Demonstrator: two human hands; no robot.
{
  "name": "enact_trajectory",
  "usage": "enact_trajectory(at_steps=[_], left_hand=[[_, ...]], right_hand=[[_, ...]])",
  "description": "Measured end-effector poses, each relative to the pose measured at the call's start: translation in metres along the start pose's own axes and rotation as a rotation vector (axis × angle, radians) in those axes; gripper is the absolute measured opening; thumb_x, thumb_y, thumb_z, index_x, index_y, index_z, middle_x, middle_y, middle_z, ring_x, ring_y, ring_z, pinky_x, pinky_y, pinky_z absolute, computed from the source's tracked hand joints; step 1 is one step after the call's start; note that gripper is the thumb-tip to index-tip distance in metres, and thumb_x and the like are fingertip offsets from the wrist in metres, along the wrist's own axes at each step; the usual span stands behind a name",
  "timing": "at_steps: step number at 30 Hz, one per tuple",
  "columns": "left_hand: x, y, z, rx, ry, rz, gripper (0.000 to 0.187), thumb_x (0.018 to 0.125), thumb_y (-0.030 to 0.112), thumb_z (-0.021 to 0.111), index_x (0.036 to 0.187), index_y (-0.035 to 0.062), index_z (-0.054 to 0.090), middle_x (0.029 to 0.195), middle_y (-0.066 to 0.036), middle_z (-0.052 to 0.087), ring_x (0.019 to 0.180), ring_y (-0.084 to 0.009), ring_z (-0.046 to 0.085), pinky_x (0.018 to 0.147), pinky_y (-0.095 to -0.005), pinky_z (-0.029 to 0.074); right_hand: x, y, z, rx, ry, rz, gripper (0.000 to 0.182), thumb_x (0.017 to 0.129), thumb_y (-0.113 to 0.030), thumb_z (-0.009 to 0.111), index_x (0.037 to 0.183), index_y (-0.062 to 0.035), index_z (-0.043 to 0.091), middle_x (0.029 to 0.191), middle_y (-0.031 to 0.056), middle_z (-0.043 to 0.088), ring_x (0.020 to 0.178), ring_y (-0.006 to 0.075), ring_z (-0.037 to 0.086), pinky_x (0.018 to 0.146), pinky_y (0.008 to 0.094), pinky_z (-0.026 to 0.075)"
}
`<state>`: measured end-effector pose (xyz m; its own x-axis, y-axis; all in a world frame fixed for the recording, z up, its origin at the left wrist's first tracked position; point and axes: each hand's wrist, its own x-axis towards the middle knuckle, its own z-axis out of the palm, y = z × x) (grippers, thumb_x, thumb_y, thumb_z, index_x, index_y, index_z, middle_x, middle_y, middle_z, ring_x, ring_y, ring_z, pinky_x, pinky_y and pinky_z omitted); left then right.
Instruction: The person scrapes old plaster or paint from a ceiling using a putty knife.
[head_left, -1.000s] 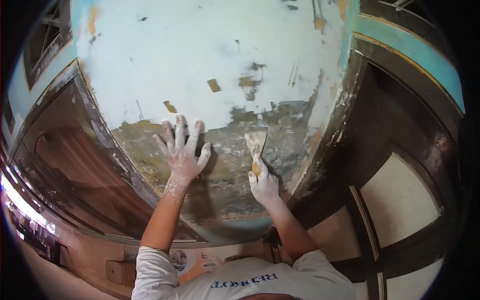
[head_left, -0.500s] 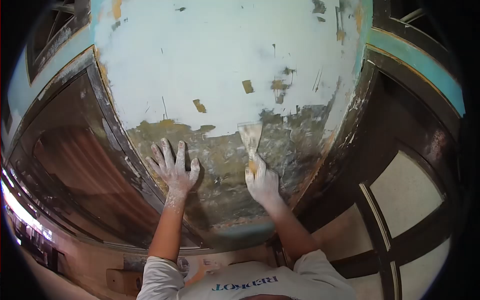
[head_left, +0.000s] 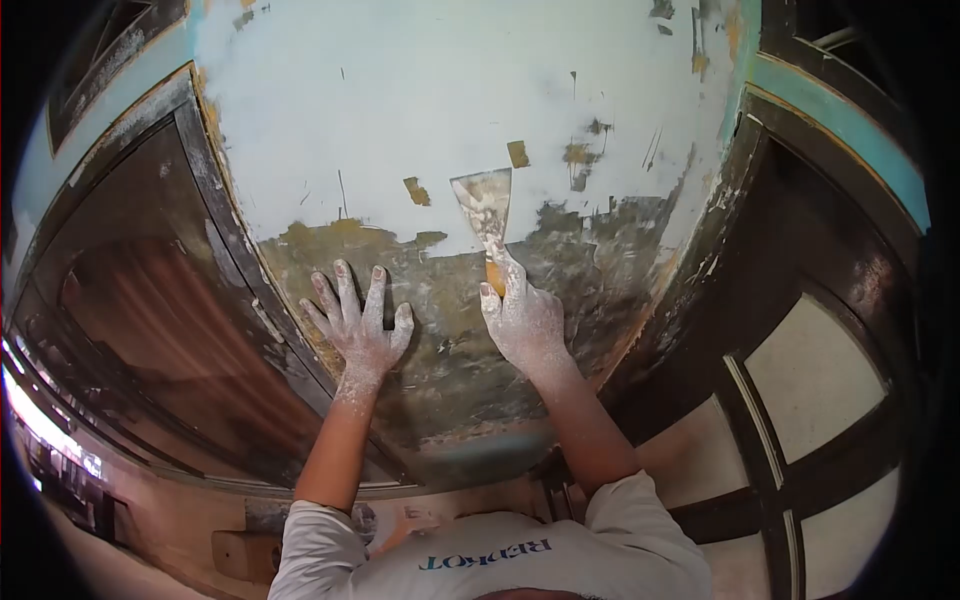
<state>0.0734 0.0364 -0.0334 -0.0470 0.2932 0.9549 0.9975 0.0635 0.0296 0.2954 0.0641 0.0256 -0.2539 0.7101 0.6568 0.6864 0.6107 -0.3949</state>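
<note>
My left hand (head_left: pixel 365 325), dusted white, lies with its fingers spread on the dark, bare lower part of the wall (head_left: pixel 450 340). To its right, my right hand (head_left: pixel 527 318) is closed round the yellowish handle of a putty knife (head_left: pixel 484 205). The knife's broad blade points up, smeared with white and brown, and overlaps the pale painted part of the wall (head_left: pixel 380 90). Patches of brown and dark grey show through the pale coat above and to the right of the blade.
A dark wooden frame with reddish-brown folds (head_left: pixel 185 340) inside it stands on the left. On the right is a dark door with pale panels (head_left: pixel 815 380). A brown object (head_left: pixel 245 555) lies low at the left, near my shirt (head_left: pixel 500 565).
The putty knife and my right hand have moved up the wall, with more of the blade's face now visible. My left hand stays spread on the wall. The view has shifted slightly.
</note>
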Motion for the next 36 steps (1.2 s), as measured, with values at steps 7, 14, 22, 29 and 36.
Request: enact_trajectory(at_steps=[7, 14, 22, 29, 36], left_hand=[[-0.002, -0.002, 0.0, -0.024, -0.018, 0.003, 0.055, 0.077, 0.042, 0.062, 0.13, 0.0245, 0.058, 0.149, -0.022, 0.032, 0.14, -0.0491, 0.016, 0.105, -0.0702, 0.007], [0.0, 0.0, -0.003, 0.006, -0.003, 0.039, 0.055, 0.081, 0.043, 0.059, 0.13, 0.016, 0.057, 0.148, -0.025, 0.031, 0.14, -0.0488, 0.016, 0.107, -0.0675, 0.007], [-0.001, -0.001, -0.003, -0.013, -0.019, 0.034, 0.056, 0.081, 0.041, 0.06, 0.131, 0.017, 0.056, 0.149, -0.025, 0.031, 0.14, -0.0483, 0.015, 0.108, -0.0667, 0.006], [-0.004, -0.005, -0.001, 0.005, -0.037, 0.069, 0.056, 0.079, 0.042, 0.061, 0.13, 0.0169, 0.057, 0.149, -0.024, 0.03, 0.141, -0.0479, 0.012, 0.108, -0.0659, 0.002], [-0.004, -0.004, -0.007, -0.023, -0.077, 0.056, 0.058, 0.077, 0.039, 0.064, 0.13, 0.0189, 0.057, 0.15, -0.024, 0.029, 0.141, -0.0482, 0.013, 0.108, -0.0665, 0.002]], right_hand=[[-0.03, 0.004, 0.031, 0.069, 0.129, -0.078, 0.05, 0.084, -0.023, 0.063, 0.13, -0.0082, 0.049, 0.086, 0.0188, 0.068, 0.071, 0.036, 0.066, 0.066, 0.0442, 0.054], [-0.012, -0.018, 0.006, 0.051, 0.019, -0.021, 0.052, 0.085, -0.022, 0.061, 0.133, -0.0088, 0.046, 0.084, 0.0172, 0.067, 0.069, 0.035, 0.065, 0.065, 0.0444, 0.053], [0.008, -0.03, 0.001, -0.027, -0.081, -0.003, 0.06, 0.087, -0.022, 0.06, 0.14, -0.0098, 0.037, 0.088, 0.0208, 0.067, 0.071, 0.0364, 0.066, 0.068, 0.0458, 0.054], [-0.014, -0.017, 0.022, -0.006, -0.059, -0.059, 0.059, 0.086, -0.023, 0.06, 0.14, -0.0105, 0.038, 0.088, 0.0185, 0.068, 0.074, 0.0356, 0.066, 0.07, 0.0447, 0.054], [0.004, -0.037, 0.004, -0.015, -0.034, -0.084, 0.055, 0.087, -0.024, 0.06, 0.137, -0.0136, 0.043, 0.084, 0.0183, 0.067, 0.073, 0.0345, 0.067, 0.07, 0.0441, 0.054]])
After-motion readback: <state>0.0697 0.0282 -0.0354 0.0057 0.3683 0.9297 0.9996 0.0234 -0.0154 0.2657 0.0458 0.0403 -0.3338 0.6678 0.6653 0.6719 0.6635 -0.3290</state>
